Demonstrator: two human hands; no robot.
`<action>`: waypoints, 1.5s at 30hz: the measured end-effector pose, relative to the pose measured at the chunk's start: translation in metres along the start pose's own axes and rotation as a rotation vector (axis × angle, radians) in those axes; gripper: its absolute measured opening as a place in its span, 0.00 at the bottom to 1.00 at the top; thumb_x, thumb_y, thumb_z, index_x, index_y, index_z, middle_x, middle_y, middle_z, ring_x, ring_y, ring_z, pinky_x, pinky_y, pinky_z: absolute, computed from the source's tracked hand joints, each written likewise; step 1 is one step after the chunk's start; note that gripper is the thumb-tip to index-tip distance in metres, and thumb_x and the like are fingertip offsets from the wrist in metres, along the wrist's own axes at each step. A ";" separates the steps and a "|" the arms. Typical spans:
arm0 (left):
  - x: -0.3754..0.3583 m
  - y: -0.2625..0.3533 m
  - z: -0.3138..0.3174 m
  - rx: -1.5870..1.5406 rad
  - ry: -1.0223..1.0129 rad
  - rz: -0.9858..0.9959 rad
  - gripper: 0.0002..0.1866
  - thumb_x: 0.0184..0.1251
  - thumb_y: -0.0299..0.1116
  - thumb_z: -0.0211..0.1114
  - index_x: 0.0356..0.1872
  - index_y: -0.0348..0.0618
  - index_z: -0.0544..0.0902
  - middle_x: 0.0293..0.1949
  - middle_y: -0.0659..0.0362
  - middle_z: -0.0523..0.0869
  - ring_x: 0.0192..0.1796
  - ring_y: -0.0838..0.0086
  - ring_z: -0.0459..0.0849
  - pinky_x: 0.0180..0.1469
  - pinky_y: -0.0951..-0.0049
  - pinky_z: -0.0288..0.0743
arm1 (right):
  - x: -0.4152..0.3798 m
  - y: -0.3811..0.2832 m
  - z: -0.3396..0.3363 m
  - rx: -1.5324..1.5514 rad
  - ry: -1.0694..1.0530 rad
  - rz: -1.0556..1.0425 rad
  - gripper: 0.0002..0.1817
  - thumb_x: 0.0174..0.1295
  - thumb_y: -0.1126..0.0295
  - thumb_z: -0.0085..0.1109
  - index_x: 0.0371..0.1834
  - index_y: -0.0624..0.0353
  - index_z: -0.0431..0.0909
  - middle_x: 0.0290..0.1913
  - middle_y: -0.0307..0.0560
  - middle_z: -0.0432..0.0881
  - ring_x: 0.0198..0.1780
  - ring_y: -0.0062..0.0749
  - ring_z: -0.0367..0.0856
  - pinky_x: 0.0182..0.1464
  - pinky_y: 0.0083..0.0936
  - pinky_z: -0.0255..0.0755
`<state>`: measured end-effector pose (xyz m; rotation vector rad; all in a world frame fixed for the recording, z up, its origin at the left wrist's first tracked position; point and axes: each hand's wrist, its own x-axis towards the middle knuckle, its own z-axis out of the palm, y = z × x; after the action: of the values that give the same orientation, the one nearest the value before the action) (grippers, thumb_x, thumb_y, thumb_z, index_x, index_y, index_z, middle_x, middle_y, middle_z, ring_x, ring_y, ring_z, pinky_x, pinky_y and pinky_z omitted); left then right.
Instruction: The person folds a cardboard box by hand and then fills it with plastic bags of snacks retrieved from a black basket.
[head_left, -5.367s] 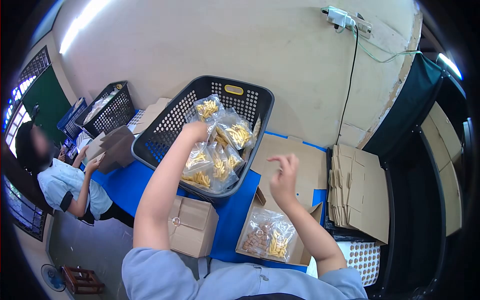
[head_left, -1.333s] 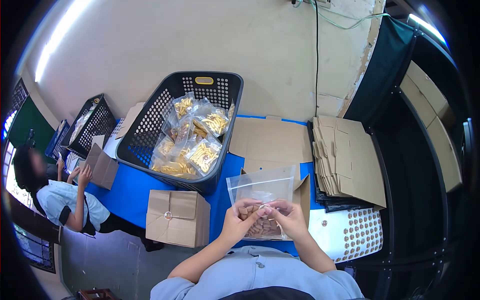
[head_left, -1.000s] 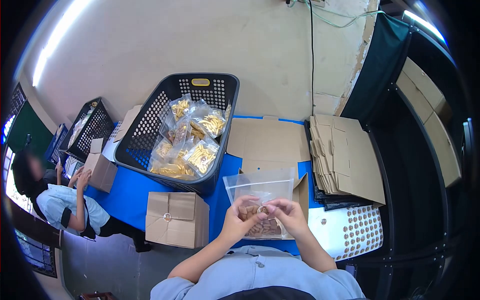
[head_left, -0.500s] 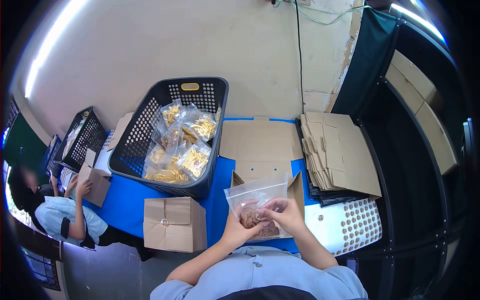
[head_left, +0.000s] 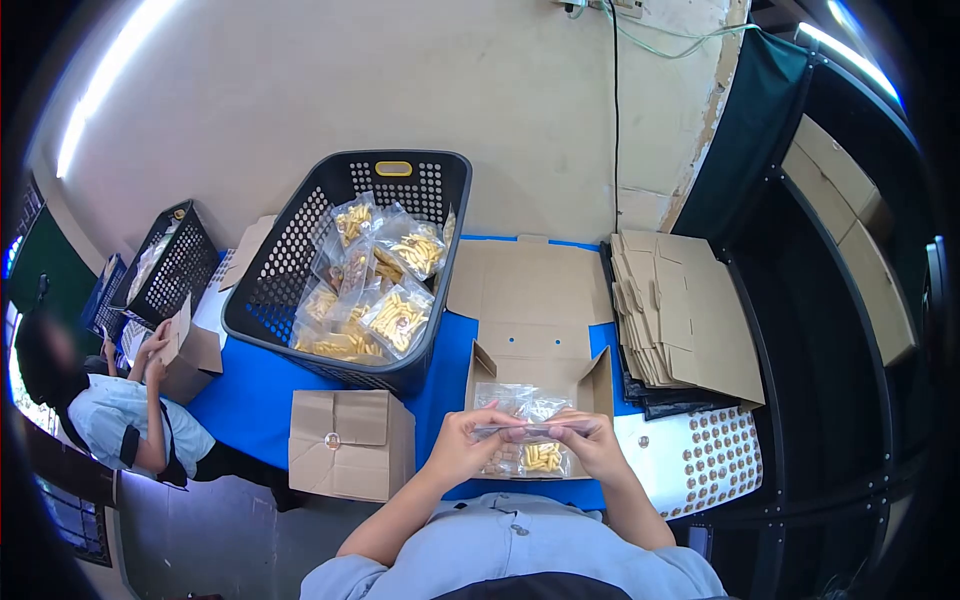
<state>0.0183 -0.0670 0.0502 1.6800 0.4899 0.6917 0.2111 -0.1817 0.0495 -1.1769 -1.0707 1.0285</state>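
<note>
My left hand [head_left: 468,442] and my right hand [head_left: 598,445] pinch opposite ends of a clear plastic bag [head_left: 539,432], thumbs and fingers closed on it. The bag is seen nearly edge-on, so its contents are mostly hidden. Just beneath is an open cardboard box [head_left: 599,388], its lid [head_left: 528,285] folded back toward the wall. Inside the box lie clear bags, one with yellow finger-shaped pieces [head_left: 543,458] and one with brownish pieces [head_left: 498,462].
A dark basket [head_left: 270,335] of filled bags stands left, behind a closed box [head_left: 345,450] with a round sticker. Flattened cartons [head_left: 705,310] and a sticker sheet [head_left: 655,465] lie right. Further left, a person [head_left: 140,425] handles another box [head_left: 195,362].
The bag has tipped from facing me to nearly edge-on, and my right hand has moved from its middle to its right end. Bags in the box now show. The other person's hands have shifted slightly.
</note>
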 end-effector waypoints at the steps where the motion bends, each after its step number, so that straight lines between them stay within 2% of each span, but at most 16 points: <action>1: 0.000 0.006 -0.001 0.020 -0.007 -0.018 0.07 0.63 0.27 0.67 0.40 0.37 0.87 0.38 0.55 0.90 0.43 0.74 0.86 0.73 0.59 0.60 | -0.002 0.001 -0.004 -0.005 -0.042 0.002 0.10 0.65 0.71 0.60 0.42 0.68 0.84 0.39 0.48 0.84 0.43 0.29 0.79 0.47 0.23 0.71; 8: -0.010 0.014 -0.023 -0.272 -0.309 -0.179 0.15 0.73 0.38 0.59 0.53 0.41 0.83 0.44 0.56 0.88 0.47 0.80 0.81 0.61 0.68 0.70 | -0.016 -0.035 -0.027 -0.252 -0.415 -0.039 0.17 0.73 0.68 0.45 0.55 0.69 0.78 0.46 0.55 0.83 0.49 0.39 0.79 0.53 0.29 0.71; 11: -0.009 0.005 -0.028 -0.265 -0.340 -0.186 0.17 0.74 0.38 0.58 0.57 0.41 0.81 0.50 0.55 0.85 0.55 0.76 0.78 0.61 0.71 0.69 | -0.018 -0.034 -0.029 -0.272 -0.314 -0.036 0.19 0.74 0.67 0.43 0.56 0.70 0.77 0.50 0.56 0.82 0.53 0.39 0.79 0.57 0.29 0.70; 13: 0.001 0.009 -0.024 -0.185 0.051 0.017 0.21 0.75 0.40 0.56 0.58 0.34 0.77 0.60 0.49 0.79 0.63 0.67 0.75 0.66 0.65 0.65 | -0.018 -0.038 -0.027 -0.286 -0.241 -0.004 0.20 0.75 0.65 0.42 0.56 0.70 0.77 0.52 0.57 0.82 0.56 0.39 0.79 0.60 0.29 0.70; 16: 0.004 0.001 -0.025 -0.087 -0.133 0.088 0.25 0.72 0.43 0.59 0.61 0.35 0.74 0.60 0.49 0.78 0.65 0.65 0.74 0.68 0.64 0.63 | -0.010 -0.039 -0.009 -0.260 -0.070 -0.038 0.20 0.75 0.65 0.42 0.56 0.69 0.77 0.55 0.57 0.81 0.57 0.39 0.79 0.59 0.29 0.70; 18: 0.002 0.002 -0.004 -0.108 -0.233 -0.034 0.38 0.67 0.46 0.64 0.72 0.40 0.61 0.70 0.48 0.66 0.71 0.63 0.66 0.71 0.61 0.58 | -0.007 -0.030 0.010 -0.400 0.020 -0.216 0.19 0.75 0.66 0.42 0.56 0.68 0.78 0.55 0.56 0.81 0.57 0.39 0.78 0.59 0.29 0.71; 21: 0.004 -0.004 0.016 0.209 0.182 0.272 0.63 0.58 0.54 0.71 0.74 0.40 0.29 0.76 0.47 0.26 0.78 0.55 0.37 0.76 0.53 0.39 | -0.004 -0.020 0.030 -0.497 0.029 -0.322 0.18 0.75 0.67 0.43 0.60 0.65 0.76 0.56 0.56 0.79 0.57 0.39 0.79 0.59 0.30 0.71; 22: 0.006 -0.005 0.017 0.210 0.182 0.274 0.63 0.58 0.54 0.71 0.74 0.40 0.29 0.76 0.47 0.26 0.78 0.55 0.37 0.76 0.53 0.39 | -0.003 -0.018 0.035 -0.540 0.048 -0.401 0.19 0.75 0.67 0.43 0.61 0.64 0.75 0.56 0.56 0.79 0.56 0.40 0.79 0.59 0.30 0.71; 25: 0.009 -0.010 0.021 0.072 0.728 0.219 0.45 0.62 0.46 0.69 0.70 0.44 0.49 0.70 0.50 0.50 0.73 0.57 0.55 0.74 0.53 0.46 | -0.001 -0.019 0.040 -0.409 0.248 -0.319 0.20 0.75 0.67 0.41 0.62 0.67 0.73 0.57 0.58 0.77 0.55 0.41 0.79 0.58 0.32 0.71; 28: -0.003 -0.025 0.014 0.077 0.508 0.214 0.37 0.63 0.44 0.69 0.65 0.41 0.58 0.68 0.50 0.55 0.70 0.57 0.58 0.74 0.57 0.49 | 0.003 -0.012 0.038 -0.279 0.363 -0.247 0.22 0.76 0.64 0.39 0.62 0.71 0.71 0.59 0.58 0.75 0.56 0.43 0.78 0.60 0.34 0.70; 30: -0.002 -0.026 0.012 0.279 0.206 0.262 0.39 0.64 0.47 0.67 0.68 0.39 0.59 0.70 0.47 0.56 0.71 0.58 0.57 0.72 0.58 0.51 | 0.002 -0.005 0.043 -0.390 0.147 -0.384 0.24 0.76 0.60 0.41 0.62 0.69 0.72 0.57 0.58 0.75 0.57 0.45 0.77 0.61 0.35 0.68; 32: -0.008 -0.017 0.034 -0.285 0.012 0.163 0.43 0.65 0.51 0.65 0.72 0.38 0.56 0.73 0.45 0.52 0.74 0.59 0.52 0.72 0.59 0.53 | 0.003 -0.008 0.051 -0.377 0.047 -0.408 0.27 0.74 0.54 0.42 0.64 0.65 0.71 0.61 0.58 0.70 0.63 0.47 0.71 0.64 0.36 0.64; 36: -0.011 -0.010 0.023 -0.301 -0.089 -0.072 0.28 0.74 0.44 0.56 0.67 0.36 0.69 0.66 0.49 0.72 0.69 0.66 0.67 0.69 0.66 0.60 | 0.007 0.001 0.051 -0.465 0.131 -0.396 0.25 0.65 0.65 0.60 0.63 0.62 0.72 0.58 0.53 0.67 0.63 0.45 0.65 0.66 0.37 0.60; 39: -0.009 0.007 0.028 -0.186 0.011 0.085 0.19 0.76 0.36 0.55 0.60 0.34 0.77 0.56 0.50 0.83 0.58 0.72 0.79 0.61 0.71 0.70 | 0.019 -0.011 0.054 -0.264 0.574 -0.296 0.30 0.49 0.73 0.74 0.58 0.62 0.75 0.52 0.52 0.73 0.56 0.35 0.73 0.60 0.34 0.68; 42: -0.012 0.000 0.030 -0.111 0.102 0.036 0.14 0.72 0.31 0.59 0.53 0.34 0.82 0.47 0.51 0.87 0.47 0.74 0.86 0.53 0.76 0.76 | 0.014 0.018 0.026 0.143 0.199 0.038 0.23 0.53 0.75 0.72 0.53 0.62 0.77 0.40 0.45 0.81 0.44 0.26 0.80 0.49 0.26 0.74; 45: -0.009 -0.002 0.033 -0.093 0.206 0.095 0.11 0.65 0.24 0.65 0.47 0.36 0.86 0.39 0.55 0.90 0.38 0.77 0.88 0.45 0.81 0.78 | 0.010 0.015 0.024 0.114 0.231 -0.014 0.09 0.56 0.79 0.68 0.40 0.64 0.83 0.31 0.42 0.85 0.35 0.22 0.83 0.41 0.20 0.78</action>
<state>0.0343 -0.0966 0.0422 1.5599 0.5168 0.9495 0.1886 -0.1663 0.0373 -1.1627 -0.8280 0.9059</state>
